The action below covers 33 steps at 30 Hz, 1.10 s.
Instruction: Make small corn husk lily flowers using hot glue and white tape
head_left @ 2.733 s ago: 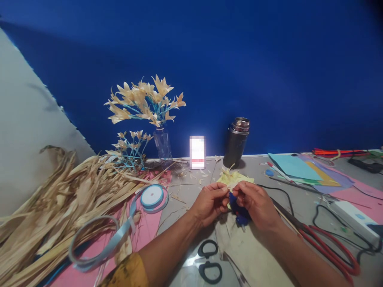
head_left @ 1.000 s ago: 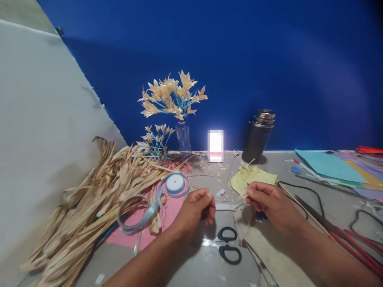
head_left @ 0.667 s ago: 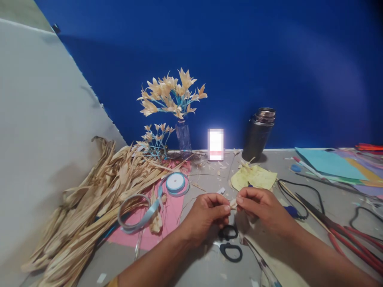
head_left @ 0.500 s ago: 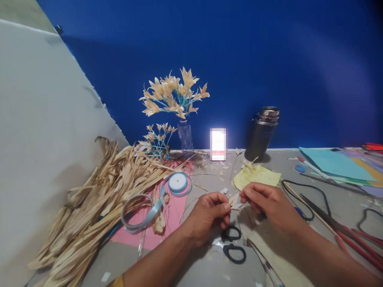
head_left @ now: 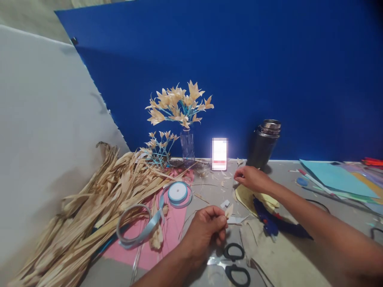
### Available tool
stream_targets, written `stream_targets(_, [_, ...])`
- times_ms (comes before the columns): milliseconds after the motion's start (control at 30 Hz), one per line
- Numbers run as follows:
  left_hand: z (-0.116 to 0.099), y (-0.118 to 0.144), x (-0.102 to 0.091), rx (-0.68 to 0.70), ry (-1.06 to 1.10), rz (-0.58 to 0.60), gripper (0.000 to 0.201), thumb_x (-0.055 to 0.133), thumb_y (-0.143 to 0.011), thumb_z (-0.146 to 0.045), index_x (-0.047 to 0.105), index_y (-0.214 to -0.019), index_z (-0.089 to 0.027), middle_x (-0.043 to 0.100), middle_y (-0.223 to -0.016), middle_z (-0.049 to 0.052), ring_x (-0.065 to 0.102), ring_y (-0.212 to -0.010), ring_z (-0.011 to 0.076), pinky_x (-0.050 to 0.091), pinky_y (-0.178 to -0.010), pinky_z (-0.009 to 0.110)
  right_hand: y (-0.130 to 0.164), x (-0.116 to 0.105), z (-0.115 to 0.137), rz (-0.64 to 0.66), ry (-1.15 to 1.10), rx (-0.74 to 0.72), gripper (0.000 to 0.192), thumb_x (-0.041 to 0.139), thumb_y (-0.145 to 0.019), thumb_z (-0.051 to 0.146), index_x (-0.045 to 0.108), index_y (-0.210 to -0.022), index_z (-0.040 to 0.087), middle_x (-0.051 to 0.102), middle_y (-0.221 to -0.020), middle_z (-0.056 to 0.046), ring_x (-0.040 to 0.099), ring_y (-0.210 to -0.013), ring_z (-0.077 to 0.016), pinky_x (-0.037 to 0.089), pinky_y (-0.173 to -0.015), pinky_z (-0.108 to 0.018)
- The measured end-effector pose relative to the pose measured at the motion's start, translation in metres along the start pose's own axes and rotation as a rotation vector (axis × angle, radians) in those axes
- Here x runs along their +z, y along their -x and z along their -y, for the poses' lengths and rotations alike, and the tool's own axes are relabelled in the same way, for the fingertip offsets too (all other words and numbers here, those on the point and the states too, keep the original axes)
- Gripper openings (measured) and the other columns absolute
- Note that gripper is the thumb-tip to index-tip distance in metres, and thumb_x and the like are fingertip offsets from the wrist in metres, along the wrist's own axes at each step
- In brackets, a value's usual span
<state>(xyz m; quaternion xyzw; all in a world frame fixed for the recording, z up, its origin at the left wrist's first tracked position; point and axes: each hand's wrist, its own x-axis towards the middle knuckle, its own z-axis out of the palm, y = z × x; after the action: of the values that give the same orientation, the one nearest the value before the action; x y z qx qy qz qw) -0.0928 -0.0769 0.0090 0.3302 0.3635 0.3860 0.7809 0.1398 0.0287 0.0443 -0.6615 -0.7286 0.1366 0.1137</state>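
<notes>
My left hand (head_left: 206, 229) pinches a small tan leaf petal (head_left: 229, 210) between thumb and fingers, just above the grey table. My right hand (head_left: 251, 178) is stretched forward with its fingers curled down over small leaf scraps at the far edge of a yellow paper sheet (head_left: 248, 196); I cannot see whether it has picked anything up. A blue glue gun (head_left: 269, 220) lies on the table under my right forearm. Black-handled scissors (head_left: 236, 263) lie just below my left hand.
A heap of dried leaf strips (head_left: 83, 203) covers the left. A light-blue ribbon spool (head_left: 177, 192) lies on pink paper (head_left: 170, 227). At the back stand a vase of leaf flowers (head_left: 182, 111), a glowing phone (head_left: 219, 154) and a steel flask (head_left: 265, 143). Coloured paper sheets (head_left: 332, 177) lie right.
My right hand has let go of the petal and reached forward over the yellow sheet. My left hand keeps the petal. The glue gun now lies uncovered on the table.
</notes>
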Motion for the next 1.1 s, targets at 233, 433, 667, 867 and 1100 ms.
stream_targets(233, [-0.004, -0.006, -0.007, 0.045, 0.032, -0.079, 0.052, 0.097, -0.05, -0.044, 0.06, -0.074, -0.016, 0.059, -0.057, -0.004, 0.045, -0.043, 0.0046, 0.027, -0.041, 0.018, -0.042, 0.021, 0.001, 0.085, -0.074, 0.048, 0.034, 0.065, -0.1, 0.036, 0.064, -0.129, 0.019, 0.065, -0.132, -0.009, 0.067, -0.11, -0.0257, 0.059, -0.091, -0.045])
stream_targets(433, [-0.008, -0.011, -0.014, 0.084, 0.07, -0.089, 0.05, 0.096, -0.055, -0.041, 0.058, -0.075, -0.016, 0.057, -0.058, -0.006, 0.043, -0.043, 0.0036, 0.027, -0.041, 0.017, -0.048, 0.033, 0.001, 0.062, -0.256, 0.068, 0.034, 0.065, -0.1, 0.036, 0.064, -0.129, 0.019, 0.065, -0.132, -0.009, 0.067, -0.11, -0.0258, 0.059, -0.092, -0.046])
stream_targets(667, [-0.014, -0.013, -0.02, 0.091, 0.233, -0.082, 0.045, 0.096, -0.061, -0.031, 0.058, -0.08, -0.016, 0.059, -0.067, -0.004, 0.047, -0.049, 0.0039, 0.031, -0.043, 0.015, -0.03, 0.023, 0.008, 0.033, -0.452, -0.096, 0.025, 0.068, -0.097, 0.037, 0.073, -0.109, 0.015, 0.073, -0.111, -0.004, 0.07, -0.094, -0.0242, 0.06, -0.081, -0.038])
stream_targets(867, [-0.019, -0.007, -0.008, 0.018, 0.311, -0.098, 0.014, 0.071, -0.089, -0.016, 0.058, -0.085, -0.015, 0.066, -0.084, 0.004, 0.062, -0.062, 0.0092, 0.048, -0.052, 0.019, 0.048, 0.02, 0.039, -0.041, -0.618, -0.308, 0.013, 0.064, -0.084, 0.022, 0.077, -0.087, 0.022, 0.075, -0.095, -0.004, 0.069, -0.091, -0.0207, 0.052, -0.075, -0.03])
stream_targets(1100, [-0.019, 0.003, 0.013, 0.064, 0.2, -0.107, 0.01, 0.062, -0.092, -0.013, 0.057, -0.084, -0.015, 0.063, -0.073, 0.001, 0.06, -0.057, 0.0094, 0.045, -0.048, 0.018, 0.09, 0.036, 0.056, -0.271, -0.718, -0.551, 0.026, 0.062, -0.083, 0.01, 0.081, -0.086, 0.027, 0.067, -0.086, -0.003, 0.067, -0.079, -0.0165, 0.051, -0.068, -0.027])
